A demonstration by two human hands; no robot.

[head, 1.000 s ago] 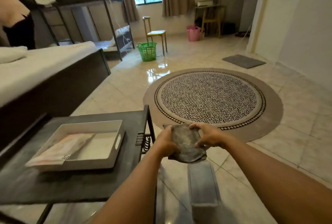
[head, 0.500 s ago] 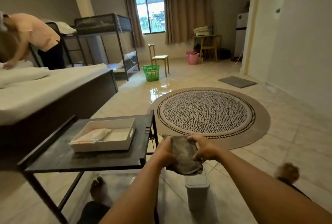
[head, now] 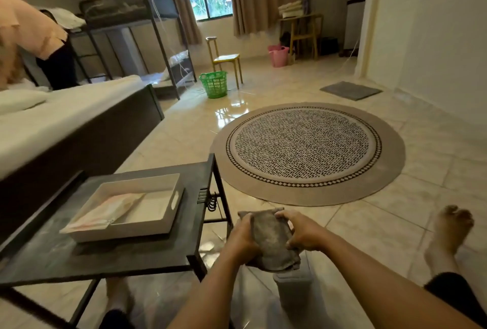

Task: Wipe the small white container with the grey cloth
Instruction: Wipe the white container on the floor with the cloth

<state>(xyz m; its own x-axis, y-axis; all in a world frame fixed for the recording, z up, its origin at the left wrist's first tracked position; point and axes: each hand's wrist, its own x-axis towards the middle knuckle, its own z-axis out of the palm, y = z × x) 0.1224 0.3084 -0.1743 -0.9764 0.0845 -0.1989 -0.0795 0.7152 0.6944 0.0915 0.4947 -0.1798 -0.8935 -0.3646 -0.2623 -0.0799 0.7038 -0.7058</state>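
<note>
Both my hands hold a crumpled grey cloth (head: 271, 243) in front of me, above the floor. My left hand (head: 243, 240) grips its left side and my right hand (head: 301, 232) grips its right side. Directly below the cloth, a small pale lidded container (head: 292, 294) stands on the tiled floor, its top partly hidden by the cloth. I cannot tell whether the cloth touches it.
A dark metal table (head: 126, 257) at my left carries a white tray (head: 168, 220) with a flat packet in it. My bare foot (head: 448, 233) rests at the right. A round patterned rug (head: 305, 152) lies ahead. A bed (head: 52, 123) and a bending person (head: 34, 38) are at the left.
The view lifted up over the room, then dipped a little. Both hands keep hold of the cloth above the container, with only small shifts of the fingers.
</note>
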